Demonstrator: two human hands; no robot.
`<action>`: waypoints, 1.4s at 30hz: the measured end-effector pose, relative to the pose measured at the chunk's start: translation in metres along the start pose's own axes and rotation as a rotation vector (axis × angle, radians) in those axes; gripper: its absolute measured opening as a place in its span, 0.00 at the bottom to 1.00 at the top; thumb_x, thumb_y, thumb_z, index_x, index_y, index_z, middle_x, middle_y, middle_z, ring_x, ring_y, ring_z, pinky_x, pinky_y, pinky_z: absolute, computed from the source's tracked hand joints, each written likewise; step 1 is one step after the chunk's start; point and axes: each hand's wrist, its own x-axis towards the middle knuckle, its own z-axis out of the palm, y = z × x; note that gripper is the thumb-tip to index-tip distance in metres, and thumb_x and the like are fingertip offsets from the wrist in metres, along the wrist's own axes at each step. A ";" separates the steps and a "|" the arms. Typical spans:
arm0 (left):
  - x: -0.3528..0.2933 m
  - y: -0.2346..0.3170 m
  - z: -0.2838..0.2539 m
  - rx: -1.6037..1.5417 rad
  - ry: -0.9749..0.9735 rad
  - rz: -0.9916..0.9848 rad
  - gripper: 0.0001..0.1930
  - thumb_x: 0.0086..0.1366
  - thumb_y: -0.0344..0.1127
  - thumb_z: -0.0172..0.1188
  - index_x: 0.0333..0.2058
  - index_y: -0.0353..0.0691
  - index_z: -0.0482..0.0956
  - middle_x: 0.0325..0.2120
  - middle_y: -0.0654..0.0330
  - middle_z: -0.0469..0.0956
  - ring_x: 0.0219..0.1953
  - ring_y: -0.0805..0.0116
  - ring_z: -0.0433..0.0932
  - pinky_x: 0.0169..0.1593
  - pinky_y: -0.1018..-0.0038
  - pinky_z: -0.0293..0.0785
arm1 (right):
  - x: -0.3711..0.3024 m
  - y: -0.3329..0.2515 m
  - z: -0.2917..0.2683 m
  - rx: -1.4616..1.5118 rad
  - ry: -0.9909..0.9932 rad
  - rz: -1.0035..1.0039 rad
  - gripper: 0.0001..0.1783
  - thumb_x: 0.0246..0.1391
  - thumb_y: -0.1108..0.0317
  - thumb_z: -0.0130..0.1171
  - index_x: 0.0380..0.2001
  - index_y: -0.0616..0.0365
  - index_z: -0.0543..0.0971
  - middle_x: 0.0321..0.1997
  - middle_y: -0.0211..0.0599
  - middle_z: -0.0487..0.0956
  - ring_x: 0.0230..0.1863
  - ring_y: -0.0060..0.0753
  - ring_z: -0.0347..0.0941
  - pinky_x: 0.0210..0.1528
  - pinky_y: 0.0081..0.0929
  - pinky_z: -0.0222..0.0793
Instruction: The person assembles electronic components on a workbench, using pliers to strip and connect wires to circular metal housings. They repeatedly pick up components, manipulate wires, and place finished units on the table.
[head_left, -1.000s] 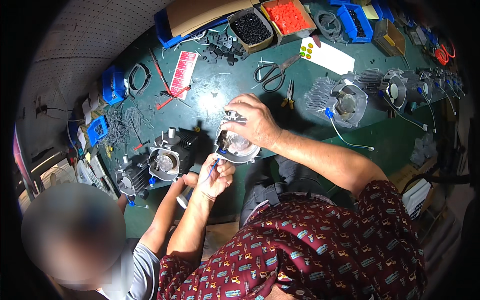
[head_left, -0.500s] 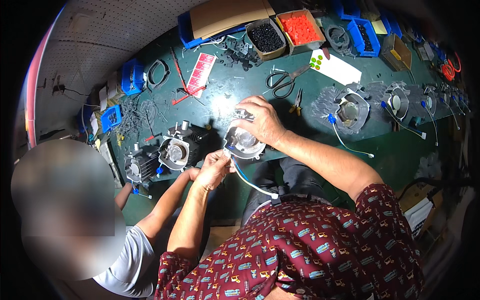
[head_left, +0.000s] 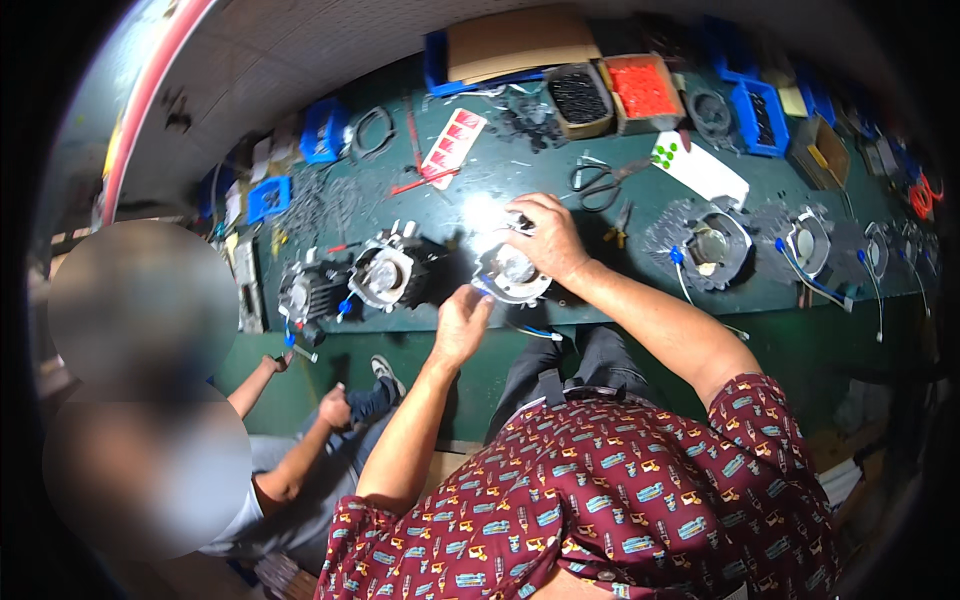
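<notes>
A round grey metal motor housing (head_left: 514, 266) stands at the near edge of the green bench in front of me. My right hand (head_left: 549, 243) is closed over its upper right side. At the housing's lower left rim, the fingers of my left hand (head_left: 462, 325) are pinched together. A bit of blue shows beside them, but what they hold is hidden. Below the housing, a thin cable with a white connector (head_left: 543, 333) hangs over the bench edge. Left of it stand two similar finned housings, one nearer (head_left: 386, 276) and one farther off (head_left: 308, 292).
More housings (head_left: 712, 247) with cables line the bench at right. Scissors (head_left: 605, 185) and pliers (head_left: 622, 224) lie beyond my right hand. Boxes of black parts (head_left: 579, 98) and orange parts (head_left: 642, 88) stand at the back. A co-worker's hand (head_left: 335, 407) is at lower left.
The view has shifted, so the bench sits farther right in it. My left hand has moved up against the housing's rim, and the cable hangs lower. The co-worker's arms have drawn back from the bench.
</notes>
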 end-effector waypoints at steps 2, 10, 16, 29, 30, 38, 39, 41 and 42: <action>-0.010 -0.008 -0.005 0.164 0.038 0.123 0.12 0.70 0.33 0.62 0.45 0.28 0.79 0.33 0.59 0.82 0.35 0.73 0.79 0.39 0.73 0.77 | 0.001 0.002 0.000 -0.047 -0.013 0.003 0.25 0.45 0.59 0.77 0.45 0.61 0.85 0.52 0.49 0.83 0.57 0.51 0.76 0.62 0.41 0.71; -0.051 -0.024 -0.114 0.451 0.669 0.406 0.18 0.60 0.22 0.62 0.51 0.32 0.79 0.46 0.46 0.80 0.50 0.49 0.80 0.57 0.62 0.75 | -0.001 -0.060 -0.029 -0.198 0.098 -0.210 0.25 0.49 0.68 0.72 0.51 0.64 0.80 0.59 0.53 0.78 0.63 0.53 0.70 0.66 0.44 0.67; -0.015 -0.075 -0.192 0.714 0.591 0.252 0.29 0.60 0.23 0.63 0.62 0.37 0.72 0.61 0.44 0.73 0.65 0.45 0.69 0.69 0.58 0.66 | -0.040 -0.148 0.031 0.249 -0.268 0.052 0.11 0.58 0.71 0.65 0.43 0.63 0.83 0.42 0.40 0.83 0.39 0.32 0.82 0.42 0.27 0.79; 0.013 -0.131 -0.253 -0.275 -0.091 -0.033 0.11 0.69 0.28 0.63 0.48 0.33 0.78 0.30 0.62 0.83 0.30 0.77 0.80 0.34 0.77 0.79 | -0.098 -0.127 0.283 0.377 -0.596 0.892 0.30 0.61 0.58 0.67 0.61 0.65 0.76 0.57 0.45 0.82 0.59 0.35 0.77 0.59 0.37 0.74; 0.010 -0.131 -0.261 -0.356 -0.145 -0.058 0.11 0.71 0.27 0.61 0.49 0.33 0.78 0.32 0.62 0.83 0.30 0.78 0.80 0.35 0.81 0.80 | -0.094 -0.147 0.286 0.402 -0.626 1.005 0.24 0.60 0.56 0.67 0.54 0.60 0.79 0.51 0.40 0.83 0.52 0.33 0.78 0.54 0.34 0.74; -0.012 -0.121 -0.284 -0.636 -0.188 -0.175 0.14 0.68 0.30 0.64 0.51 0.36 0.80 0.34 0.64 0.84 0.31 0.79 0.79 0.34 0.82 0.79 | -0.102 -0.178 0.302 0.858 -0.702 1.227 0.13 0.71 0.58 0.56 0.50 0.55 0.77 0.41 0.28 0.80 0.42 0.26 0.78 0.51 0.40 0.78; -0.015 -0.119 -0.284 -0.614 -0.179 -0.174 0.14 0.68 0.31 0.65 0.51 0.36 0.80 0.34 0.64 0.84 0.31 0.80 0.79 0.34 0.82 0.79 | -0.101 -0.178 0.302 0.826 -0.702 1.212 0.13 0.71 0.58 0.56 0.50 0.55 0.77 0.40 0.27 0.80 0.42 0.26 0.78 0.50 0.39 0.78; -0.021 -0.114 -0.283 -0.569 -0.158 -0.171 0.13 0.69 0.33 0.65 0.50 0.36 0.81 0.33 0.65 0.83 0.31 0.80 0.79 0.34 0.82 0.78 | -0.098 -0.181 0.301 0.764 -0.708 1.180 0.14 0.71 0.59 0.55 0.50 0.55 0.77 0.38 0.27 0.79 0.41 0.25 0.78 0.49 0.39 0.79; -0.021 -0.119 -0.283 -0.488 -0.182 -0.135 0.13 0.70 0.35 0.64 0.48 0.36 0.82 0.32 0.66 0.83 0.30 0.80 0.78 0.33 0.81 0.76 | -0.096 -0.185 0.301 0.732 -0.678 1.189 0.14 0.71 0.57 0.54 0.48 0.56 0.78 0.36 0.26 0.77 0.40 0.23 0.77 0.47 0.37 0.80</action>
